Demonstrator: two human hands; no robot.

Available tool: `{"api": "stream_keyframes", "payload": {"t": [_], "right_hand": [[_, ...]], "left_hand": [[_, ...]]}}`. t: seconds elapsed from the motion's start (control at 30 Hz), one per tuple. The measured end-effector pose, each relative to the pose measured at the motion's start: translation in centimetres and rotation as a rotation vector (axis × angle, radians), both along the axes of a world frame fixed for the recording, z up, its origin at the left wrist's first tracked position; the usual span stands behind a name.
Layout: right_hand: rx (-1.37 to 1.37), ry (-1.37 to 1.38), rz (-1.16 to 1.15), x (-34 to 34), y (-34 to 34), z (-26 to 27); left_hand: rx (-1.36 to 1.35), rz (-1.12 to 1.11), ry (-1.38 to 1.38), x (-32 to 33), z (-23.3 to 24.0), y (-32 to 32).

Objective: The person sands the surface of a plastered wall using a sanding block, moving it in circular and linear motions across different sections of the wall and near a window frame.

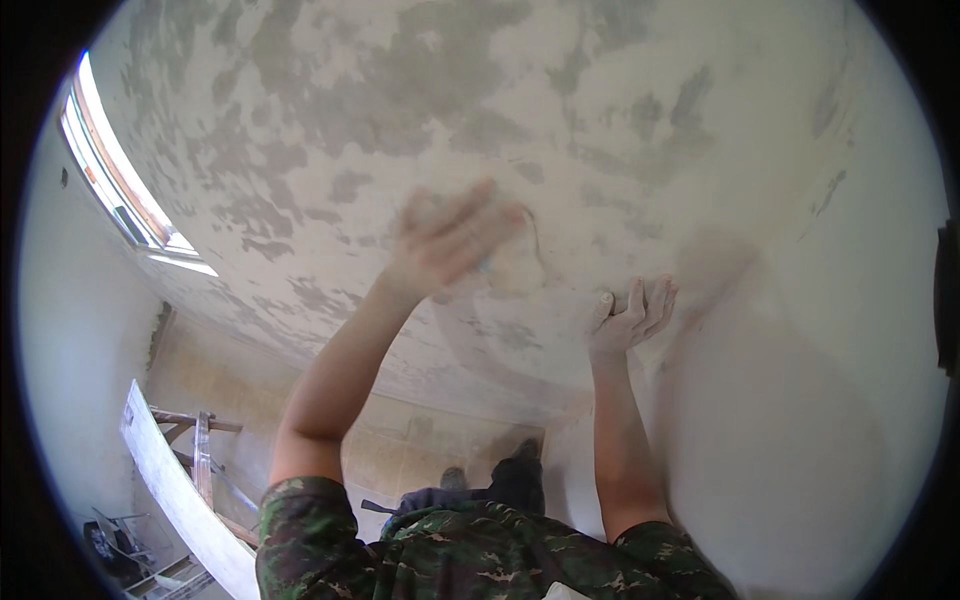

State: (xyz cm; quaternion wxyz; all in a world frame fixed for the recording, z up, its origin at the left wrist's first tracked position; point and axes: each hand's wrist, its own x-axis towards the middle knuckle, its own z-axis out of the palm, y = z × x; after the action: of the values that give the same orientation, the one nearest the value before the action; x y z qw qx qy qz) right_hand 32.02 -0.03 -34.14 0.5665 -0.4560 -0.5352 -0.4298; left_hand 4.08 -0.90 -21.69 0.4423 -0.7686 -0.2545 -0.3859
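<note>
In front of me is a wall with patchy grey and off-white plaster. My left hand is blurred and lies over the wall's middle, its fingers pointing up and right. Beside its fingertips shows a pale patch with a curved edge; whether this is a loose sheet or part of the wall, I cannot tell, nor whether the hand holds it. Lower and to the right, my right hand, whitened with dust, has its fingertips against the wall near the corner. Its fingers are bent and spread from the thumb, with no held object visible.
A side wall meets the plastered wall at right. On the left are a window, a long whitish board by a wooden frame, and a black wheel at lower left. Dusty floor shows below.
</note>
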Motion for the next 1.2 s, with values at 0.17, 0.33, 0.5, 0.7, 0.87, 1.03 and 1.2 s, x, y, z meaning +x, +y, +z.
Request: {"api": "stream_keyframes", "payload": {"t": [0.17,0.33,0.5,0.7,0.87,1.03,1.2], "right_hand": [[-0.011,-0.003,0.037,-0.5,0.1,-0.1],[-0.011,-0.024,0.018,0.2,-0.4,-0.2],[-0.056,-0.013,0.03,-1.9,-1.3,-0.3],[-0.085,0.112,0.121,-2.7,-1.7,-0.1],[-0.52,0.602,0.685,-3.0,-10.3,3.3],[-1.16,1.062,1.396,-8.1,-15.7,8.4],[-0.93,0.942,1.31,-7.7,-16.8,8.3]], "left_hand": [[-0.133,0.068,-0.064,0.6,-4.5,-0.7],[-0.084,0.034,-0.146,-0.8,-2.8,-1.2],[-0.138,0.026,-0.433,0.7,-6.0,-0.6],[-0.769,-0.452,-0.379,6.4,-12.5,-5.0],[-1.314,-0.703,-1.295,7.0,-9.2,-10.2],[-1.815,-0.645,-0.837,2.8,-7.8,-11.5],[-1.694,-0.887,-1.163,2.6,-7.1,-12.6]]}}
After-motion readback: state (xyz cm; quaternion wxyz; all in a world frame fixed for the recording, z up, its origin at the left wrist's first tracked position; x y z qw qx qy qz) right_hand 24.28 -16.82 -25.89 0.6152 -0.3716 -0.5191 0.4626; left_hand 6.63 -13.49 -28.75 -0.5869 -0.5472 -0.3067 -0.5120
